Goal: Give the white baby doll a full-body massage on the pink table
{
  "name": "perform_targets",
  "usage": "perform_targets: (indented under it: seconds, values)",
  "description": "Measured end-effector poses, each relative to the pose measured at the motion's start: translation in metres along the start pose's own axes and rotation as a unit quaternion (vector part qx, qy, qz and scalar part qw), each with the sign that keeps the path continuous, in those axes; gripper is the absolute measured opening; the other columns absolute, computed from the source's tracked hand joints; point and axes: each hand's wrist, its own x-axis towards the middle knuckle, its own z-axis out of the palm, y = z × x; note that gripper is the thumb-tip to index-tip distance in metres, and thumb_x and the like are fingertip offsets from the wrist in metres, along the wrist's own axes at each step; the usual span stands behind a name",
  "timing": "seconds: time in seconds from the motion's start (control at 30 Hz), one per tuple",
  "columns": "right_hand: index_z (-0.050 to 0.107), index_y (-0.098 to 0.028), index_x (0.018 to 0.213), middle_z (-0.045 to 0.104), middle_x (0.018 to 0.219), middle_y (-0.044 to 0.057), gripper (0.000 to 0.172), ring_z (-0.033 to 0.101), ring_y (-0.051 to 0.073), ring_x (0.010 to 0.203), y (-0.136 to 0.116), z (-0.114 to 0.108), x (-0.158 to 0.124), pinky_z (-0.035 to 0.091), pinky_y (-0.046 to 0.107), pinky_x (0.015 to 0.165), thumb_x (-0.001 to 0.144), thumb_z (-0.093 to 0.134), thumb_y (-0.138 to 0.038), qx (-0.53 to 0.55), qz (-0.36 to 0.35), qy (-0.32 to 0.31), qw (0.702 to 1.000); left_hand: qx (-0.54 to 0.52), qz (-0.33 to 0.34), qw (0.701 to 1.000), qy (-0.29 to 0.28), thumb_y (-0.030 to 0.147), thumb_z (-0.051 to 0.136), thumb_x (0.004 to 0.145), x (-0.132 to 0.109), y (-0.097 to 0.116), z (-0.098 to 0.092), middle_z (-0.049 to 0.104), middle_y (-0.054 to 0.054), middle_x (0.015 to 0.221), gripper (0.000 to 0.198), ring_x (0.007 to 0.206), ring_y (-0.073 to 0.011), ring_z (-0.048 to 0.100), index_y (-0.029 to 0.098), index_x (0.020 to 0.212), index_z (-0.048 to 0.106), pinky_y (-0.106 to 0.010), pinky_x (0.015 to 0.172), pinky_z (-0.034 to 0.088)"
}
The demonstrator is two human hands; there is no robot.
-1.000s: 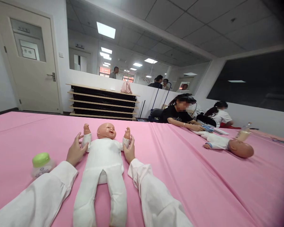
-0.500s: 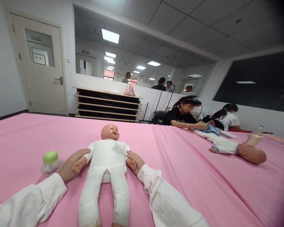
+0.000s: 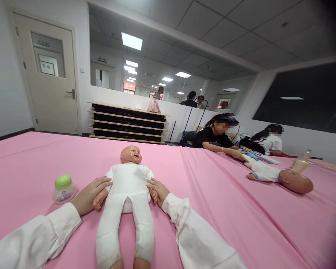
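Observation:
A baby doll [image 3: 129, 179] in a white cloth body lies face up before me, its head pointing away. My left hand [image 3: 90, 195] is closed over the doll's arm on the left, fingers laid across the sleeve. On the other side, my right hand [image 3: 160, 190] holds the doll's other arm close to its trunk. Both thumbs are mostly hidden. A small jar [image 3: 64, 189] with a green lid stands just left of my left hand, apart from it.
Pink cloth [image 3: 212, 224] covers the table, with creases on the right. A co-worker [image 3: 217, 136] in black handles a second doll [image 3: 294, 182] farther right; a bottle [image 3: 301, 162] stands behind its head. Beyond the table is a stack of boards [image 3: 128, 121] with a pink bag.
Both my hands have moved inward with the doll's arms, bringing them nearer its body. The co-worker's hands have shifted on the second doll.

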Motion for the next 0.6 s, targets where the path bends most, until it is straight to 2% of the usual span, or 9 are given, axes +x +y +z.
perform_targets:
  seconds: [0.1, 0.23, 0.37, 0.43, 0.5, 0.53, 0.6]
  values:
    - [0.061, -0.008, 0.108, 0.032, 0.119, 0.004, 0.063, 0.020, -0.002, 0.129, -0.002, 0.003, 0.000, 0.031, 0.013, 0.114, 0.092, 0.021, -0.054, 0.009, 0.007, 0.013, 1.000, -0.004, 0.000, 1.000, 0.009, 0.014, 0.053, 0.063, -0.001, 0.000, 0.002, 0.048, -0.002, 0.127, 0.055, 0.120, -0.0171, 0.041, 0.023, 0.117, 0.051, -0.031, 0.104, 0.039]
    - [0.062, -0.008, 0.107, 0.034, 0.117, 0.005, 0.068, 0.024, -0.002, 0.127, -0.006, 0.002, 0.000, 0.034, 0.011, 0.112, 0.088, 0.024, -0.061, 0.038, 0.049, 0.018, 0.998, -0.018, -0.017, 1.000, 0.003, 0.014, 0.052, 0.064, -0.002, 0.000, 0.004, 0.047, -0.002, 0.128, 0.056, 0.121, -0.0167, 0.040, 0.024, 0.119, 0.050, -0.032, 0.104, 0.038]
    - [0.061, -0.007, 0.110, 0.033, 0.118, 0.005, 0.072, 0.023, -0.001, 0.128, -0.013, -0.006, 0.001, 0.031, 0.013, 0.114, 0.084, 0.028, -0.065, 0.076, 0.062, -0.001, 0.995, -0.034, -0.033, 0.999, -0.014, 0.017, 0.052, 0.066, -0.001, -0.001, 0.004, 0.045, -0.001, 0.129, 0.054, 0.123, -0.0171, 0.037, 0.025, 0.120, 0.049, -0.034, 0.107, 0.035]
    - [0.061, -0.007, 0.109, 0.033, 0.118, 0.005, 0.074, 0.023, 0.001, 0.128, -0.017, -0.006, 0.004, 0.031, 0.012, 0.115, 0.077, 0.038, -0.069, 0.142, 0.120, -0.009, 0.982, -0.045, -0.041, 0.998, -0.020, 0.018, 0.053, 0.065, -0.001, -0.001, 0.003, 0.045, -0.001, 0.129, 0.055, 0.124, -0.0180, 0.036, 0.025, 0.119, 0.049, -0.035, 0.107, 0.035]
    - [0.060, -0.006, 0.106, 0.037, 0.114, 0.006, 0.075, 0.029, 0.000, 0.123, -0.019, -0.002, 0.009, 0.035, 0.008, 0.110, 0.069, 0.050, -0.070, 0.220, 0.229, 0.009, 0.948, -0.060, -0.052, 0.997, -0.018, 0.016, 0.054, 0.062, -0.002, 0.001, 0.003, 0.046, -0.002, 0.128, 0.056, 0.123, -0.0186, 0.037, 0.024, 0.118, 0.050, -0.035, 0.106, 0.035]
    - [0.059, -0.004, 0.104, 0.040, 0.109, 0.007, 0.074, 0.033, -0.001, 0.118, -0.020, 0.001, 0.012, 0.038, 0.006, 0.106, 0.069, 0.052, -0.069, 0.247, 0.279, 0.022, 0.928, -0.071, -0.058, 0.996, -0.010, 0.015, 0.053, 0.062, -0.002, 0.003, 0.004, 0.047, -0.002, 0.126, 0.057, 0.121, -0.0186, 0.039, 0.024, 0.117, 0.050, -0.035, 0.105, 0.037]
    - [0.054, 0.001, 0.104, 0.044, 0.096, 0.007, 0.070, 0.039, -0.006, 0.105, -0.020, 0.008, 0.019, 0.040, 0.002, 0.097, 0.081, 0.046, -0.065, 0.271, 0.342, 0.045, 0.899, -0.103, -0.074, 0.992, 0.024, 0.013, 0.050, 0.061, -0.002, 0.006, 0.005, 0.051, -0.003, 0.120, 0.058, 0.114, -0.0175, 0.045, 0.023, 0.118, 0.049, -0.034, 0.099, 0.042]
